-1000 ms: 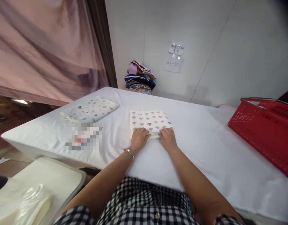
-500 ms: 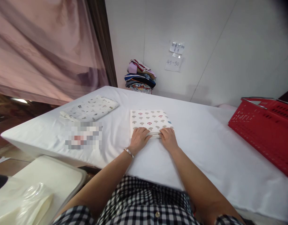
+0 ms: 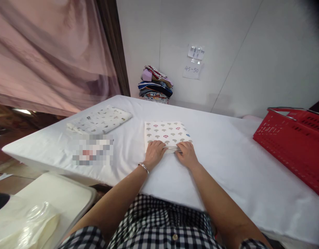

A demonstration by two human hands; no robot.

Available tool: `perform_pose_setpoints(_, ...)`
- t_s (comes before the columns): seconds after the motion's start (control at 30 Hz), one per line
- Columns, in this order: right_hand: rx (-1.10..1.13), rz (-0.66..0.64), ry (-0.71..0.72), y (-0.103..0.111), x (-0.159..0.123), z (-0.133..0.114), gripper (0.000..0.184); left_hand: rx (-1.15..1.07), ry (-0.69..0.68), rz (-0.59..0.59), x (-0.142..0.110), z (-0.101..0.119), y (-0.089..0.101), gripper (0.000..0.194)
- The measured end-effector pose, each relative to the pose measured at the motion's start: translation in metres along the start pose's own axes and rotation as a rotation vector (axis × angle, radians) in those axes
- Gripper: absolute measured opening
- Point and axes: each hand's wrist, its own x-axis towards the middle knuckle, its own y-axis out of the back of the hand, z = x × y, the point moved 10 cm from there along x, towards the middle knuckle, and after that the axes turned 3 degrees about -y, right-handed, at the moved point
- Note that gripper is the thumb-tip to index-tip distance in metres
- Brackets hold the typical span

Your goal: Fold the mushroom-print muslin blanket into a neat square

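Note:
A folded white cloth with grey mushroom prints and a few red and blue ones lies flat on the white-covered table in front of me. My left hand grips the left part of its near edge, fingers on top and thumb at the layered side. At the right part of the same edge, my right hand pinches the layers in the same way. Between my thumbs several stacked layers show. The cloth's underside is hidden.
Another folded printed cloth lies at the table's left, by a blurred-out patch. A red basket stands at the right. Folded fabrics are piled by the wall. A pale stool-like surface holding clear plastic is at lower left.
My right thumb has shifted slightly at the cloth's near edge. Both hands stay in about the same place, and the cloth looks unmoved.

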Motion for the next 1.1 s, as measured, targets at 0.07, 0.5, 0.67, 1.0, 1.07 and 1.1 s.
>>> perform_pose_setpoints(0.07,-0.003,-0.003,0.000,-0.0009,-0.0001,0.0007,0.024,0.003,0.002,0.001,0.0004,0.0000,-0.0001,0.023)
perform_pose_setpoints(0.5,-0.034,-0.003,-0.003,-0.0065,0.0011,0.0037,0.024,-0.037,-0.010,0.018,-0.0021,0.0003,0.0015,0.029)
perform_pose_setpoints(0.67,-0.044,-0.012,-0.010,-0.0071,0.0012,0.0045,0.024,-0.039,-0.003,0.004,-0.0020,0.0001,0.0009,0.026)
perform_pose_setpoints(1.0,-0.030,0.001,-0.012,-0.0070,0.0011,0.0048,0.022,-0.046,0.042,0.021,-0.0016,-0.0036,-0.0009,0.021)
perform_pose_setpoints(1.07,-0.023,0.004,-0.015,-0.0072,0.0013,0.0054,0.022,-0.055,0.050,0.030,-0.0014,-0.0042,-0.0004,0.020)
perform_pose_setpoints(1.1,-0.021,0.005,-0.017,-0.0071,0.0014,0.0056,0.022,-0.061,0.054,0.034,-0.0014,-0.0046,0.0000,0.020)
